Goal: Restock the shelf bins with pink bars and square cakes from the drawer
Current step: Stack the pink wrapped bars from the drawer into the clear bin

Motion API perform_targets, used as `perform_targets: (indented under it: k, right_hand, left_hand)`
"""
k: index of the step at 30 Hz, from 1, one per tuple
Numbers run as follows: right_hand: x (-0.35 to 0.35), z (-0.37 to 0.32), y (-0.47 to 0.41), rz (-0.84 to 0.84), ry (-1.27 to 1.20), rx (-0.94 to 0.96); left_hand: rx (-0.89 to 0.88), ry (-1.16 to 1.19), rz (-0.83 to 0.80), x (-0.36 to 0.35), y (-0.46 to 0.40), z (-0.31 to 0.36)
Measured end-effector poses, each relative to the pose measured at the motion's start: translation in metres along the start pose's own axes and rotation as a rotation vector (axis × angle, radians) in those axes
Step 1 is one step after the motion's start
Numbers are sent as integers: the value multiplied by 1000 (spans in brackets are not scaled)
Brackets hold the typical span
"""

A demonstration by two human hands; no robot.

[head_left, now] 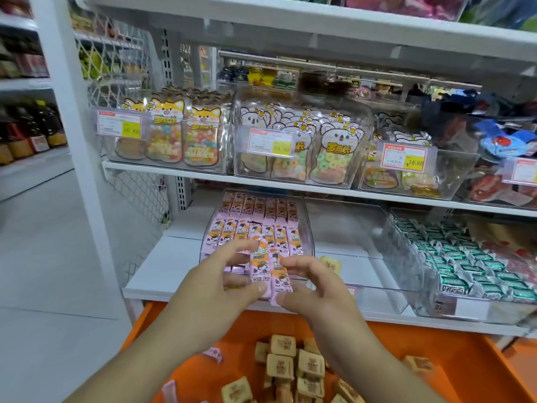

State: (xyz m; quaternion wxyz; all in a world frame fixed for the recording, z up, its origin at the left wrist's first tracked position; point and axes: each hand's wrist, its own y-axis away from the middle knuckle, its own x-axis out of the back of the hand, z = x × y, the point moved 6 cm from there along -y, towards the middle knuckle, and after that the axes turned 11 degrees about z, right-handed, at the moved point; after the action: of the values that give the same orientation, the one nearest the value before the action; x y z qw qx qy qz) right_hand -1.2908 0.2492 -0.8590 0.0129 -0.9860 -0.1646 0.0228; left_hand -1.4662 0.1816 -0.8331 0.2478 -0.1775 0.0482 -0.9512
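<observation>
Step in hand: loading pink bars into the clear bin (308, 228) on the lower shelf (162, 274). Left hand (220, 283) and right hand (308, 283) are raised together at the bin's front lip, each with fingers curled around the pink bars (268, 271) held upright between them, two or three wrappers by the look of it; left fingers (241, 248) pinch the upper part, right fingers hold the lower end. The bin already carries two tidy rows of the same bars toward the back, front section only partly filled. Next move, as I judge it: lower the held bars into the front gap, lined up with the rows, then let go and reach down again. Supply sits below in the open orange drawer (465, 370): a heap of square cakes (293, 367) in the middle, a few loose pink wrappers at the left of it. The neighbouring clear bin (363, 274) to the right looks almost bare, one yellowish pack at its left edge, probably where the cakes go, not certain. Further right, a bin of green-wrapped snacks (476, 271). The shelf above holds candy pouches (186, 135) in bins with price tags. In the way: the bin's raised front lip and the shelf overhead limit the approach angle; the held bars are loose and could slip or topple out of line.
</observation>
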Motion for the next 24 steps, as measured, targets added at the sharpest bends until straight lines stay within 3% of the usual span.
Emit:
perform_targets:
  k: [8,15,20,24]
  right_hand:
    - [-19,1,-18,78,98,29]
    - [-58,-11,-91,120,200,119]
    - [-79,-7,-173,192,462,248]
    - [-86,1,-226,183,739,132]
  left_hand:
    - [-2,-21,-33,12,-21,-18]
    - [-255,-398,60,31,-98,-26]
    - [-290,-519,65,34,-169,-39]
    - [-197,-606,25,29,-215,-57]
